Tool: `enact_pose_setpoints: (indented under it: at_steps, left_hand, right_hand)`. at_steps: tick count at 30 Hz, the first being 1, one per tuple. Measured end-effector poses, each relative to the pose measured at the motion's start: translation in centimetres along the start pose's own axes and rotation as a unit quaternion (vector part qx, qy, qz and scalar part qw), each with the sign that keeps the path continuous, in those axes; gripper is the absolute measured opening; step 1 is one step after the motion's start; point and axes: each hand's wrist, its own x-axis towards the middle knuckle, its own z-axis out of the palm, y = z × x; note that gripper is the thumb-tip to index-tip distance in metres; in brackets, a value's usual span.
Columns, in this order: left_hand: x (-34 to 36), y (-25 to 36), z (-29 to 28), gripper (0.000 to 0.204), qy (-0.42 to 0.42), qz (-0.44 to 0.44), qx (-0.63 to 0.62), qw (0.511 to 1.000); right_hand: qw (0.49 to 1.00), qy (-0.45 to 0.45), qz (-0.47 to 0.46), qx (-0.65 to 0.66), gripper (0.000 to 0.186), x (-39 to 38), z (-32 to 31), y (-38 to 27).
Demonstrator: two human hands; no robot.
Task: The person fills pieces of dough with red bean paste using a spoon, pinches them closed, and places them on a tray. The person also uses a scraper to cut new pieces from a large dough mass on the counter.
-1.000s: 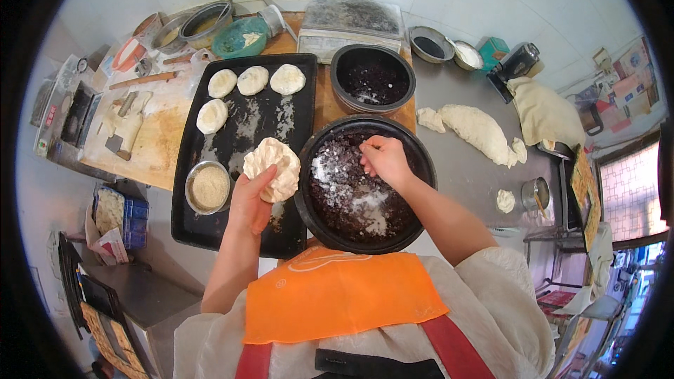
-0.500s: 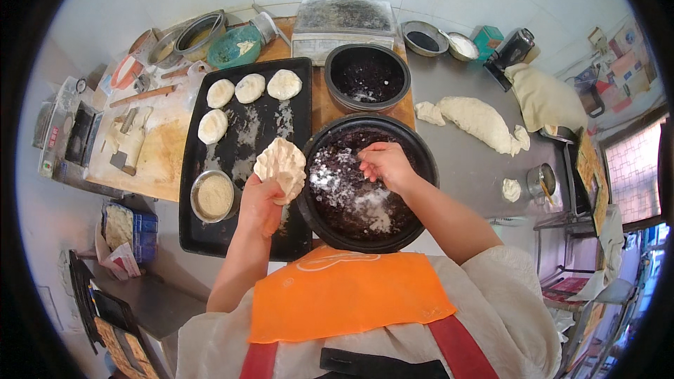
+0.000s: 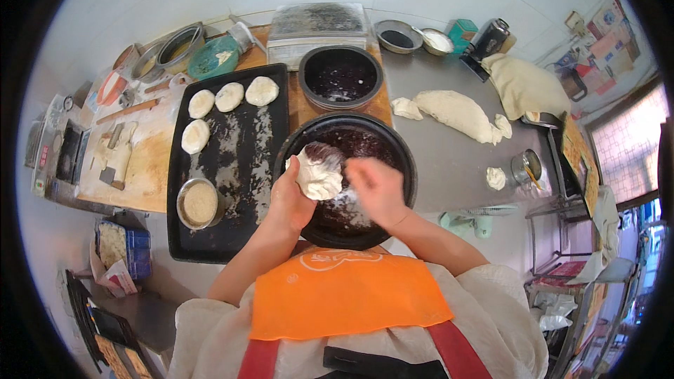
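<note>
My left hand [image 3: 291,200] cups a flattened piece of pale dough [image 3: 319,181] above the left part of a large round black pan [image 3: 412,168]. Dark filling [image 3: 324,156] lies on the dough's upper part. Close by on its right is my right hand [image 3: 378,188], fingers curled in and blurred by motion. Whether it holds anything is not visible. Beneath both hands, the pan contains dark filling with white powder on it.
Left of the pan, a black baking tray [image 3: 242,189] carries several round dough cakes [image 3: 229,97] and a metal bowl of pale grains [image 3: 200,203]. A second black pot [image 3: 381,77] and a scale [image 3: 316,28] stand behind. At right lies a long dough lump [image 3: 456,114].
My left hand has brought the dough rightward over the pan, and dark filling now shows on it. My right hand has come up beside the dough. The whole view has shifted slightly.
</note>
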Motion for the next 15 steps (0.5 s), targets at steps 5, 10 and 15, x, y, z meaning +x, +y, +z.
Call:
enact_pose_setpoints:
  at_steps: [5,10,15]
  left_hand:
    - [1.0,-1.5,0.3,0.049,-0.048,-0.049,-0.038,0.997]
    - [0.4,-1.6,1.2,0.049,-0.123,-0.068,-0.044,0.989]
    - [0.3,-2.5,0.3,0.042,-0.147,-0.030,-0.008,0.989]
  right_hand:
    - [0.997,0.013,-0.051,-0.063,0.010,-0.6,-1.7,-0.1]
    - [0.843,-0.003,0.419,0.337,0.006,1.3,-4.5,0.2]
    - [0.836,-0.036,0.465,0.288,0.005,0.4,-4.1,1.2]
